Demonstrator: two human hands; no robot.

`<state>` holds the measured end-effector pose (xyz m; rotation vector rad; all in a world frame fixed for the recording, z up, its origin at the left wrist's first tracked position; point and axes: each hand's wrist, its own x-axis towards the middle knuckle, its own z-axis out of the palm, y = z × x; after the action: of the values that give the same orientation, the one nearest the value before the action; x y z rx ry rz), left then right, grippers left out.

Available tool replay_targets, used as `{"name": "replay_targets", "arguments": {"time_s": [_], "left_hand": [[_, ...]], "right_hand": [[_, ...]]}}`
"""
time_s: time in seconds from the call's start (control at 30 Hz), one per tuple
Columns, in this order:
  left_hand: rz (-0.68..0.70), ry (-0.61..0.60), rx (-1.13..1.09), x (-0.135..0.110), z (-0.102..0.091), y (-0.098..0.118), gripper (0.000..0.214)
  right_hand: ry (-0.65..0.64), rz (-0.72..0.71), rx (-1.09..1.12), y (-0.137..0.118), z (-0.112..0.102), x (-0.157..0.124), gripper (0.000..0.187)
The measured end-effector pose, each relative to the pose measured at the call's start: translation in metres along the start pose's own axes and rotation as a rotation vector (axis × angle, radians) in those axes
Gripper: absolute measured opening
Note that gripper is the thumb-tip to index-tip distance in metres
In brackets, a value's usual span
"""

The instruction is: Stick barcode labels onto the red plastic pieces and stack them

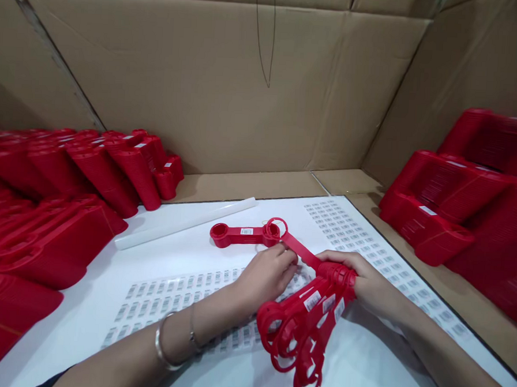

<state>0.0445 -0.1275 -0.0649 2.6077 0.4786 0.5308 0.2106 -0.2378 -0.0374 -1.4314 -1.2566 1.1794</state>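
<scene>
1. While the right hand (pixel 369 280) clamps a fan of three labelled red plastic wrenches (pixel 307 326), the left hand (pixel 265 277) pinches a fourth wrench (pixel 301 250) just beside it; the hands almost touch.
2. One labelled wrench (pixel 241 236) lies apart on the white bench (pixel 73 328).
3. Rows of barcode labels (pixel 179 296) sit unused (too many to count), while red wrench stacks (pixel 77 172) and further stacks (pixel 439 209), uncounted, flank the bench.

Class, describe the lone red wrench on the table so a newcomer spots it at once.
Between the left stack and right stack of red pieces sits a white table. Beyond the left hand, one red wrench lies flat, barcode up, neither stacked nor held.
</scene>
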Motion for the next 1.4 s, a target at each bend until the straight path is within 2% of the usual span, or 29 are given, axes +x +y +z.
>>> {"name": "replay_targets", "arguments": {"time_s": [0.1, 0.23, 0.33, 0.43, 0.67, 1.0, 1.4], "left_hand": [[-0.088, -0.062, -0.148, 0.003, -0.023, 0.001, 0.008], [-0.264, -0.254, -0.353, 0.006, -0.058, 0.01, 0.015], [-0.36, -0.246, -0.44, 0.009, -0.072, 0.019, 0.02], [-0.381, -0.246, -0.477, 0.012, -0.073, 0.024, 0.024], [-0.451, -0.355, -0.446, 0.015, -0.075, 0.029, 0.021], [-0.46, -0.399, -0.445, 0.015, -0.076, 0.035, 0.022], [-0.466, -0.397, -0.487, 0.016, -0.072, 0.031, 0.023]], "right_hand": [[0.041, 0.007, 0.002, 0.0, -0.002, 0.001, 0.028], [0.052, -0.03, -0.044, -0.002, -0.001, 0.001, 0.034], [0.05, -0.07, -0.131, -0.006, 0.002, -0.002, 0.047], [0.037, -0.078, -0.206, -0.01, 0.006, -0.005, 0.051], [0.015, -0.135, -0.36, -0.014, 0.014, -0.011, 0.046], [-0.038, -0.183, -0.363, -0.025, 0.018, -0.019, 0.026], [-0.048, -0.184, -0.358, -0.023, 0.019, -0.02, 0.025]]}}
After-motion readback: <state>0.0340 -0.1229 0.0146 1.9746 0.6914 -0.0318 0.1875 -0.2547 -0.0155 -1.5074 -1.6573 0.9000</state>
